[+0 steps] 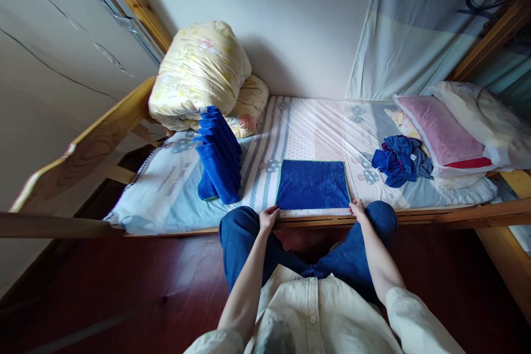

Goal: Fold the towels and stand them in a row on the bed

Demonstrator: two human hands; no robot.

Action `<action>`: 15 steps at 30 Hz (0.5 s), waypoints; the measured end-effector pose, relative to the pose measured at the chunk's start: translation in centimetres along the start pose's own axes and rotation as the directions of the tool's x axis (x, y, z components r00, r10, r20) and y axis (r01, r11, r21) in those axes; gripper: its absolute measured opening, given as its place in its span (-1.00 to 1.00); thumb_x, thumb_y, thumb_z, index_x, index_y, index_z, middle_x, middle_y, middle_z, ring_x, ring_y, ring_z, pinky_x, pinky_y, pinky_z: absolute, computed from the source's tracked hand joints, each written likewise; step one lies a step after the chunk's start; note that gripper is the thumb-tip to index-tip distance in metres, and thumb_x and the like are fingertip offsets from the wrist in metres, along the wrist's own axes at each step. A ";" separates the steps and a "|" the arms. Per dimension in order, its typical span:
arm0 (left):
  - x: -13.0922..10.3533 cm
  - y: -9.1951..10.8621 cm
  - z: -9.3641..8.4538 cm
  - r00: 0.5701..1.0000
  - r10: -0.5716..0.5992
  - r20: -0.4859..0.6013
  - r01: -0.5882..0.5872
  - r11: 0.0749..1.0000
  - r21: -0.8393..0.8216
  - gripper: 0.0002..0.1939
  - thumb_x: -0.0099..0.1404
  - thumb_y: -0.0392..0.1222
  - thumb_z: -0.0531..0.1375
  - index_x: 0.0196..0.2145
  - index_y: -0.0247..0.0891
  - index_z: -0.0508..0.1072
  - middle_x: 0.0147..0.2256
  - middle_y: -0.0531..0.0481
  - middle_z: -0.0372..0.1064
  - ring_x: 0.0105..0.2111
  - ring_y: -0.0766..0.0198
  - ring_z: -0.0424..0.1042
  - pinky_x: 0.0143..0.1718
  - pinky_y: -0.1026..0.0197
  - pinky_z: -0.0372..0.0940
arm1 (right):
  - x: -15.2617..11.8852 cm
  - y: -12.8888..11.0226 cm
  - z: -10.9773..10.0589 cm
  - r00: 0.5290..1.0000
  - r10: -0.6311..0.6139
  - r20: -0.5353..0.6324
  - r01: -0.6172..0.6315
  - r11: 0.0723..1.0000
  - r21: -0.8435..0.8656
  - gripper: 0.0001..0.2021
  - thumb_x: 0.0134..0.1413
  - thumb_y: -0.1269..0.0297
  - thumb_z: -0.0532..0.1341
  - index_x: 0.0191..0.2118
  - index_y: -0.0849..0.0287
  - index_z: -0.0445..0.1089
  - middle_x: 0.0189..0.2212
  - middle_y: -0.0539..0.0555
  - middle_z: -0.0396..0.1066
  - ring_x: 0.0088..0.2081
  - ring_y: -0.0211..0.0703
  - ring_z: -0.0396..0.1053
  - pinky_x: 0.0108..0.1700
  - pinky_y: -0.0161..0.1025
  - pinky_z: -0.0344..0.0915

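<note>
A blue towel (313,185) with a thin green edge lies spread flat on the bed in front of me. At its near left corner, my left hand (269,218) pinches the cloth between thumb and fingers. My right hand (357,208) pinches the near right corner the same way. To the left stands a row of folded blue towels (219,156), leaning against one another. A crumpled heap of blue cloths (397,159) with some grey and dark red in it lies to the right.
The bed (315,121) has a wooden rail along its front edge. A rolled yellow quilt (203,72) sits at the left end, against the wall. Pillows, one pink (442,127), are piled at the right end beside a hanging curtain (398,33).
</note>
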State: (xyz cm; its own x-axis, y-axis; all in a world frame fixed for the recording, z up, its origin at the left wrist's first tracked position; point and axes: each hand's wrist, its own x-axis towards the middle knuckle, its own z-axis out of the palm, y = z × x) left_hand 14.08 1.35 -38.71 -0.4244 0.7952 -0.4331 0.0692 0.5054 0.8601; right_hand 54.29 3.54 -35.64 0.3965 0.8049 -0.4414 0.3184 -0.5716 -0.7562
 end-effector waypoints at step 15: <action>-1.2 0.9 -1.1 0.974 0.223 -0.034 -0.201 0.926 0.319 -0.78 0.02 -0.16 0.23 -0.39 -0.29 0.62 -0.34 -0.17 0.56 -0.23 -0.04 0.57 -0.11 0.03 0.45 | 0.8 1.9 -0.3 0.968 -0.230 0.100 0.234 0.972 -0.033 -0.72 -0.18 0.33 0.29 -0.25 0.14 0.61 -0.52 -0.03 0.51 -0.48 -0.20 0.40 -0.35 -0.28 0.40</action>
State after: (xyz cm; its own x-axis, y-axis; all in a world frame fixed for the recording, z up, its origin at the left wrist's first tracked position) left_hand 13.66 0.47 -37.09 -0.4290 0.8760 -0.2204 0.4371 0.4149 0.7980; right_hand 55.53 3.06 -37.31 0.2249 0.9265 -0.3016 0.4307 -0.3722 -0.8221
